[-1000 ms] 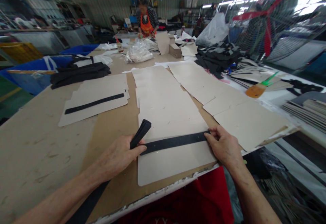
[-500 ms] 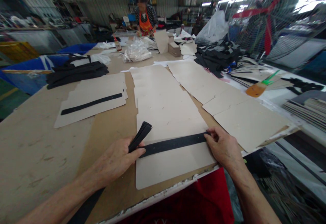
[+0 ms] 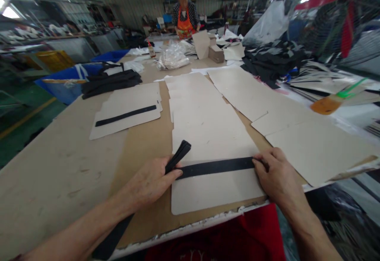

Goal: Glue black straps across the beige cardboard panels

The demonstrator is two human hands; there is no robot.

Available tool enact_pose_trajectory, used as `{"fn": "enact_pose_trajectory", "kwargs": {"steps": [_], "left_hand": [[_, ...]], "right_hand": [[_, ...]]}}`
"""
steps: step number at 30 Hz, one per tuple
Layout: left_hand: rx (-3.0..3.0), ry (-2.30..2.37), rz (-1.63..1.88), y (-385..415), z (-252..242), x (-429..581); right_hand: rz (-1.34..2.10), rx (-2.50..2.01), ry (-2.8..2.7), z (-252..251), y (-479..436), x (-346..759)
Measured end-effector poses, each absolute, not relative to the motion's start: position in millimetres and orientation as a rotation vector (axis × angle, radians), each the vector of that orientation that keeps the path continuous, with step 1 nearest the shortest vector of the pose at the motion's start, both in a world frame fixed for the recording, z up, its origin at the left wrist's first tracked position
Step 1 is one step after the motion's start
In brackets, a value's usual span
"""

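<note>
A black strip (image 3: 218,166) lies across the nearest beige board (image 3: 213,189) at the table's front edge. My left hand (image 3: 154,181) grips a bundle of black strips (image 3: 178,157) and its fingertips press the left end of the laid strip. My right hand (image 3: 277,176) rests with fingers curled on the strip's right end, pressing it onto the board. Behind it a row of overlapping beige boards (image 3: 202,110) runs away from me.
To the left lies a stack of boards with a black strip (image 3: 126,115) on top. More beige boards (image 3: 285,122) lie to the right, beside an orange glue bottle (image 3: 329,103). Black fabric piles (image 3: 111,80), a blue bin (image 3: 63,84) and a person in an orange apron (image 3: 184,17) are farther back.
The camera has swung left and slightly down, so everything sits further right in view. Both hands stay pressed on the ends of the black strip on the board.
</note>
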State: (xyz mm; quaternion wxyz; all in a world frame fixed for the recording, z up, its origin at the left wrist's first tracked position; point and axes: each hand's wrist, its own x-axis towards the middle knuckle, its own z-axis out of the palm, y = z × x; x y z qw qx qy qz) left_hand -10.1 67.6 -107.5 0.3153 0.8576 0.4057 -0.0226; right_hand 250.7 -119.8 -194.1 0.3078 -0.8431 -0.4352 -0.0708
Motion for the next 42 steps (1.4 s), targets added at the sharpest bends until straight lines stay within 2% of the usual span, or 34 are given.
{"fn": "enact_pose_trajectory", "kwargs": {"steps": [8,19,34,42], "left_hand": [[2.384,0.9,-0.09,39,-87,-19],[2.351,1.006,-0.155,64,-106,-9],[2.45,1.047,-0.168,66,-118,-4],[2.523,1.044,-0.139,61,-125,-6]], "right_hand": [[-0.272,-2.229,-1.295,-210,-124,264],[-0.363,-2.259,-1.459,-219,-130,287],[-0.216,-2.362,-1.414,-215,-130,286],[-0.354,-2.29,-1.442,-208,-127,272]]}}
